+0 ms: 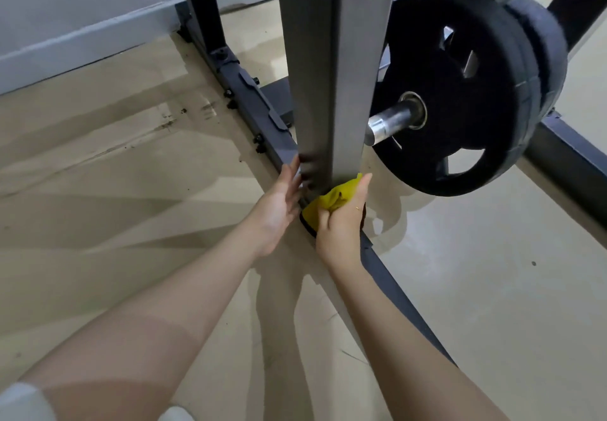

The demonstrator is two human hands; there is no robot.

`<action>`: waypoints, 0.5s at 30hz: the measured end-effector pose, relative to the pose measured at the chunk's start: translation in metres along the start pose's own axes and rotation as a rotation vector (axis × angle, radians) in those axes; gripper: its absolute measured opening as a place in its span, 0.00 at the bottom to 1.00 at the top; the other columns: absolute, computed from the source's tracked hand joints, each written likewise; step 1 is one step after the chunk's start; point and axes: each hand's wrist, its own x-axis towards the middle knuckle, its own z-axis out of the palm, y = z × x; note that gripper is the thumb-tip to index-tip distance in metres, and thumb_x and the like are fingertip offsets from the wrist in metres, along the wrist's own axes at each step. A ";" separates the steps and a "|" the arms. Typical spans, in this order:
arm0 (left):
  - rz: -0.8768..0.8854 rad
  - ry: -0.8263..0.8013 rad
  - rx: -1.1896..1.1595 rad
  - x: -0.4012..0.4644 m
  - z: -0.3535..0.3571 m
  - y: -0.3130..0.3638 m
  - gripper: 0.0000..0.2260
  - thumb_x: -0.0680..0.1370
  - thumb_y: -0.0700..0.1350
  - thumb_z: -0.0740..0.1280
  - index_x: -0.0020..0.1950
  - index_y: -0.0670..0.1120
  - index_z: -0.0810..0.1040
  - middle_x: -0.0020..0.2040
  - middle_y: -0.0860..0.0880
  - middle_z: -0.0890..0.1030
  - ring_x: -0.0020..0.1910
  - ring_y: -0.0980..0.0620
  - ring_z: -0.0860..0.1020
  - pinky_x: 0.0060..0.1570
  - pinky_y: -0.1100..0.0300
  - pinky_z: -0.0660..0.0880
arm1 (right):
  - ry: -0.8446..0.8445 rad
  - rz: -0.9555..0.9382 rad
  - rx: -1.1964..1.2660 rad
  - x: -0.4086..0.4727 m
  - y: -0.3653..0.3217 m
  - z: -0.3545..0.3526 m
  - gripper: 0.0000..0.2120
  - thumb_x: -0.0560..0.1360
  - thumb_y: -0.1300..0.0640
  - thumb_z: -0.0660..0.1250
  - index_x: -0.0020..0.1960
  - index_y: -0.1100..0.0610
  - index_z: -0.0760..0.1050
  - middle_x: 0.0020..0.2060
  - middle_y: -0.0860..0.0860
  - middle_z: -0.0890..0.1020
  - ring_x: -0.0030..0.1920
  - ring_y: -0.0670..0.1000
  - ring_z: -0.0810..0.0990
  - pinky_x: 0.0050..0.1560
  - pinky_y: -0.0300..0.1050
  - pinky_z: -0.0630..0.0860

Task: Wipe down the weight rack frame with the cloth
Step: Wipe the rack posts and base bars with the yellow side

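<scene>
Right hand (341, 220) fingers bunch cloth (335, 199) against upright (328, 75).

Bare forearms, thin gold ring (357, 208) on right hand (341, 223)

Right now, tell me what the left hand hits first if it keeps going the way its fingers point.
The left hand points up and away, fingers already at the grey post. It would likely meet that post first, though depth is hard to judge.
</scene>
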 end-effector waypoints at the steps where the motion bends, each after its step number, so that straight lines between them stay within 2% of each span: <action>1: 0.005 -0.014 0.002 0.000 -0.001 0.000 0.21 0.82 0.56 0.44 0.74 0.57 0.59 0.74 0.52 0.64 0.73 0.52 0.62 0.74 0.54 0.54 | 0.046 -0.067 0.011 0.001 -0.006 0.004 0.37 0.76 0.67 0.61 0.77 0.55 0.43 0.74 0.61 0.57 0.74 0.58 0.58 0.73 0.50 0.55; 3: 0.016 -0.051 0.060 0.003 -0.005 0.001 0.22 0.82 0.57 0.42 0.75 0.57 0.57 0.74 0.53 0.64 0.73 0.54 0.62 0.74 0.54 0.53 | 0.121 -0.225 0.005 0.008 -0.004 0.010 0.40 0.74 0.67 0.63 0.76 0.56 0.40 0.75 0.58 0.55 0.76 0.54 0.54 0.75 0.47 0.52; 4: 0.014 -0.067 0.089 0.004 -0.008 0.002 0.23 0.81 0.58 0.41 0.75 0.57 0.56 0.75 0.53 0.63 0.74 0.55 0.60 0.75 0.53 0.51 | 0.131 -0.217 0.023 0.011 0.000 0.013 0.42 0.73 0.67 0.65 0.76 0.56 0.41 0.75 0.54 0.57 0.75 0.52 0.56 0.74 0.45 0.55; 6: -0.008 -0.089 0.134 0.006 -0.012 0.004 0.23 0.81 0.60 0.40 0.75 0.59 0.55 0.75 0.54 0.62 0.74 0.57 0.58 0.75 0.52 0.49 | 0.111 -0.127 0.067 0.012 0.015 0.015 0.40 0.71 0.67 0.66 0.76 0.61 0.46 0.69 0.41 0.65 0.68 0.49 0.67 0.66 0.33 0.62; 7: -0.017 -0.098 0.157 0.006 -0.014 0.005 0.23 0.81 0.60 0.39 0.74 0.61 0.56 0.75 0.55 0.62 0.74 0.57 0.58 0.75 0.52 0.48 | 0.090 -0.107 0.057 0.010 0.022 0.014 0.39 0.71 0.66 0.65 0.75 0.62 0.47 0.66 0.41 0.67 0.65 0.51 0.70 0.63 0.30 0.62; 8: -0.024 -0.103 0.178 0.006 -0.016 0.006 0.22 0.80 0.60 0.39 0.74 0.62 0.56 0.74 0.56 0.62 0.75 0.58 0.57 0.75 0.52 0.47 | 0.060 -0.071 0.013 0.009 0.024 0.013 0.40 0.72 0.65 0.64 0.76 0.59 0.44 0.66 0.47 0.68 0.64 0.52 0.70 0.62 0.29 0.61; 9: -0.025 -0.108 0.194 0.005 -0.017 0.007 0.22 0.80 0.61 0.39 0.73 0.63 0.56 0.74 0.57 0.63 0.75 0.58 0.56 0.74 0.52 0.46 | 0.031 -0.032 -0.039 0.007 0.026 0.011 0.41 0.74 0.65 0.63 0.76 0.55 0.38 0.67 0.50 0.65 0.63 0.50 0.68 0.60 0.25 0.60; 11: -0.024 -0.125 0.218 0.005 -0.018 0.010 0.20 0.80 0.61 0.38 0.70 0.65 0.57 0.73 0.57 0.64 0.74 0.57 0.56 0.73 0.52 0.47 | 0.063 0.011 -0.079 0.007 0.013 0.013 0.39 0.78 0.69 0.58 0.75 0.49 0.36 0.65 0.47 0.61 0.57 0.41 0.67 0.54 0.21 0.62; 12: -0.029 -0.132 0.226 0.004 -0.018 0.013 0.20 0.80 0.61 0.38 0.69 0.65 0.58 0.73 0.57 0.64 0.74 0.56 0.58 0.73 0.51 0.47 | 0.089 -0.020 -0.050 0.006 -0.001 0.013 0.37 0.78 0.70 0.56 0.75 0.47 0.38 0.66 0.46 0.61 0.58 0.38 0.67 0.57 0.25 0.64; 13: -0.032 -0.137 0.232 0.005 -0.019 0.015 0.20 0.80 0.60 0.38 0.69 0.65 0.59 0.72 0.57 0.66 0.73 0.55 0.59 0.72 0.51 0.48 | 0.123 -0.103 -0.044 0.003 -0.018 0.013 0.37 0.78 0.70 0.56 0.75 0.46 0.39 0.70 0.45 0.59 0.63 0.37 0.65 0.64 0.33 0.64; 14: -0.042 -0.140 0.234 0.007 -0.020 0.018 0.22 0.80 0.61 0.38 0.70 0.63 0.60 0.72 0.56 0.67 0.73 0.54 0.60 0.73 0.52 0.49 | 0.150 -0.212 -0.034 0.001 -0.033 0.012 0.38 0.78 0.70 0.57 0.75 0.46 0.39 0.74 0.45 0.54 0.70 0.40 0.59 0.72 0.42 0.60; 15: -0.063 -0.139 0.224 0.009 -0.020 0.022 0.24 0.80 0.62 0.38 0.71 0.61 0.63 0.71 0.55 0.68 0.72 0.54 0.62 0.74 0.52 0.50 | 0.178 -0.343 -0.089 0.001 -0.042 0.011 0.39 0.77 0.70 0.58 0.75 0.48 0.38 0.76 0.47 0.49 0.75 0.45 0.52 0.75 0.47 0.53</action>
